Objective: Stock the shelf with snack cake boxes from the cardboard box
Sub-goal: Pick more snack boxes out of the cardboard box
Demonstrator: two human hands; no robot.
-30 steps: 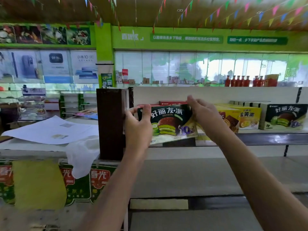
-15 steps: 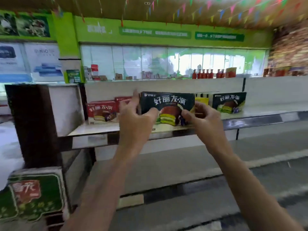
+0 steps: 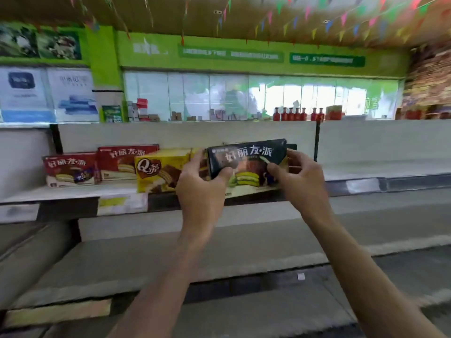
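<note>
dark snack cake box (image 3: 246, 164): long axis left-right, face toward camera | left hand (image 3: 202, 191), right hand (image 3: 302, 181): fingers gripping its ends

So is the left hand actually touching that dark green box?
Touching. The head view shows the left hand gripping the dark green box at its left end, thumb pressed on the front.

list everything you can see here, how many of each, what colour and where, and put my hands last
dark green snack cake box: 1, held over the shelf edge
yellow snack cake box: 1, on the shelf, left of the held box
red snack cake boxes: 2, shelf's left end
shelf: 1, grey-white, bare to the right
red bottles: a row, count unclear, far counter
pennant strings: multicoloured, ceiling
left hand: grip on the box's left end
right hand: grip on its right end
</note>
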